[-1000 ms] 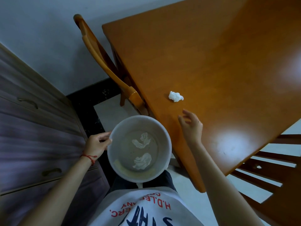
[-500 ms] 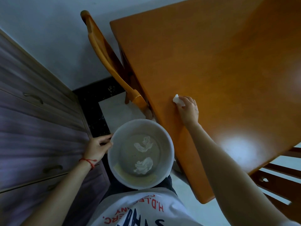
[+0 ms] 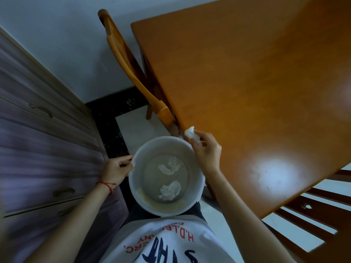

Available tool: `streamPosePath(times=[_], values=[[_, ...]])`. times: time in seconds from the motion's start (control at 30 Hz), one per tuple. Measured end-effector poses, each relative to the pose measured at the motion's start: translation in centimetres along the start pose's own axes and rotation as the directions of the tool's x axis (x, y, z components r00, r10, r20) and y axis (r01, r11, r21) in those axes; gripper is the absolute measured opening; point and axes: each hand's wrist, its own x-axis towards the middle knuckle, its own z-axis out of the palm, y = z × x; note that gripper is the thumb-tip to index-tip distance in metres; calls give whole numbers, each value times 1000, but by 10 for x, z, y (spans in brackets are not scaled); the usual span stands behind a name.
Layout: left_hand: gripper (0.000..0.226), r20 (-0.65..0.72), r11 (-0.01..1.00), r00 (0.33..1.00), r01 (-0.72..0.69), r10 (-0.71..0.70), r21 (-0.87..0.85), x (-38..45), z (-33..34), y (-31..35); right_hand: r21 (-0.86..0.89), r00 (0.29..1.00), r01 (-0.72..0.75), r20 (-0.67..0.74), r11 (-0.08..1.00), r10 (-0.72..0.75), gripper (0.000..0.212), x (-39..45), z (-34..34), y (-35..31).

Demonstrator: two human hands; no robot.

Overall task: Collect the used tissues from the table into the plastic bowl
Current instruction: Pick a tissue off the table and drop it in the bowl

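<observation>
A white plastic bowl [image 3: 197, 188] hangs in front of my body, below the table's edge. My left hand [image 3: 115, 168] grips its left rim. Two crumpled tissues lie inside: one [image 3: 170, 166] toward the far side, another [image 3: 169, 190] toward the near side. My right hand [image 3: 206, 149] pinches a small crumpled white tissue [image 3: 190, 132] at the near left edge of the orange wooden table [image 3: 256, 88], just above the bowl's right rim.
A wooden chair [image 3: 133, 73] is pushed in at the table's left side. A second chair [image 3: 319, 211] stands at the lower right. A purple drawer cabinet [image 3: 41, 145] runs along the left. The floor shows between them.
My right hand reached the tissue on the table, closed on it, and carried it back to the table's edge beside the bowl. The left hand kept holding the bowl.
</observation>
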Motion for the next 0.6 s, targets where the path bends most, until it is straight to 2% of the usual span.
streamPosePath(times=[0.07,0.17,0.23,0.3,0.4,0.5,0.6], values=[[36,-2,1000,1000,0,0,-2,-2,0,-2,-7,992,9,124,1000,-8,25,-25,9,-4],[36,-17,1000,1000,-7,7,-1,-7,1,-4,-88,943,-49,323,995,75,34,-53,20,-5],[36,-24,1000,1000,-12,12,-2,-9,2,-6,-168,920,12,389,986,55,41,-66,22,-3],[36,-27,1000,1000,-11,11,-11,-12,2,-8,-211,924,99,382,972,-12,42,-73,17,-3],[37,-22,999,1000,-8,8,-34,-18,2,-14,-248,960,125,273,961,-54,40,-80,2,-2],[37,-46,999,999,2,-3,-41,-25,3,-21,-284,989,32,148,958,10,41,-90,-16,5],[37,-63,999,998,21,-22,-24,-34,3,-30,-334,980,-114,115,936,160,40,-105,-29,16]])
